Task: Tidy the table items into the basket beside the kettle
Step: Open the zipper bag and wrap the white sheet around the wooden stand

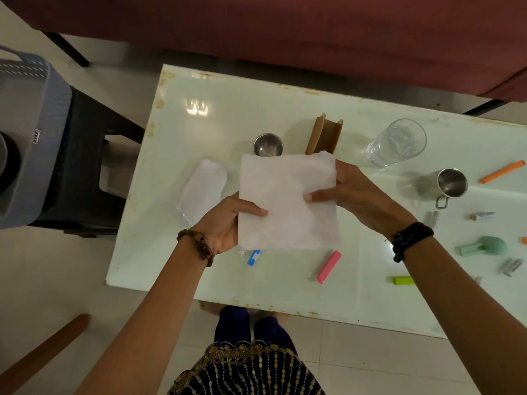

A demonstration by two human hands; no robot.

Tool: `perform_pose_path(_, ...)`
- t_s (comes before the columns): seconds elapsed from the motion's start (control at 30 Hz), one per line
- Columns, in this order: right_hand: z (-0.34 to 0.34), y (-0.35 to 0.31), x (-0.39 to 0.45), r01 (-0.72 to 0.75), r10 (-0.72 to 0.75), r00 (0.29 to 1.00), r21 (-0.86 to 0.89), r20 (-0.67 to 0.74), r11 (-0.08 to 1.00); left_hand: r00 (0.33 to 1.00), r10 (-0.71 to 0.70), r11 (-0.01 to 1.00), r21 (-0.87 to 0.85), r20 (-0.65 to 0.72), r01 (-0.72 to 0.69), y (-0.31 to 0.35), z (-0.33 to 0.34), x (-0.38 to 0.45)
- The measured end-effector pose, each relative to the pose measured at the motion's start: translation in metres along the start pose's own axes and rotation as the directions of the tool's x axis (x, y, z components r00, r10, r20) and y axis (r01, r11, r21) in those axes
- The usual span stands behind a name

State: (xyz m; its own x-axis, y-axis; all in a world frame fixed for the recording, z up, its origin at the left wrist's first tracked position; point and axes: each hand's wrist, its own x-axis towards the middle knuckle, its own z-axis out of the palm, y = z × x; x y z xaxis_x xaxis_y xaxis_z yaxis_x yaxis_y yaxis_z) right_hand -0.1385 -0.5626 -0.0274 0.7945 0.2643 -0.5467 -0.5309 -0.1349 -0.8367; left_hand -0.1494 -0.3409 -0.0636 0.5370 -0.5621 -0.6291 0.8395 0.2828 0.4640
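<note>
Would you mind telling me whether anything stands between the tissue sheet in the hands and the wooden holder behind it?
Nothing visible does: the tissue sheet is held above the table, with the wooden holder just beyond its far edge.

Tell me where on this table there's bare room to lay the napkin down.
The far left corner of the table, beyond the small steel bowl and wooden holder, is bare. So is the near edge left of the pink clip. The right end is crowded around the steel mug.

On the white table (199, 129) before me lie a steel bowl (268, 144), a wooden holder (323, 135), a glass (397, 142), a steel mug (445, 185), pink (328, 267), green (403, 280) and orange (503, 171) clips, and perhaps a plastic bag (202, 189).
</note>
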Motion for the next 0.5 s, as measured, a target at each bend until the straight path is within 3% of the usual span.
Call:
perform_pose_path(0.07,0.008,-0.002,-0.002,0.033,-0.06,0.991,-0.22,-0.118,0.975,1.0,0.014,1.0,0.017,-0.018,-0.013,0.002,0.001,0.0)
perform_pose_path(0.17,0.024,-0.006,-0.007,0.118,-0.286,0.932,-0.557,-0.223,0.822,0.998,0.037,0.999,-0.032,-0.047,-0.038,0.001,0.006,0.001)
perform_pose_path(0.27,0.044,-0.006,-0.019,0.185,-0.423,0.893,-0.731,-0.155,0.657,0.995,0.072,0.987,-0.14,-0.073,-0.082,0.0,0.011,0.004)
perform_pose_path(0.43,0.071,0.011,-0.029,0.216,-0.45,0.893,-0.9,0.025,0.379,0.986,0.135,0.94,-0.301,-0.102,-0.16,-0.006,0.02,0.011)
perform_pose_path(0.5,0.075,0.016,-0.028,0.234,-0.423,0.903,-0.913,0.077,0.333,0.984,0.149,0.93,-0.324,-0.096,-0.172,-0.006,0.023,0.013)
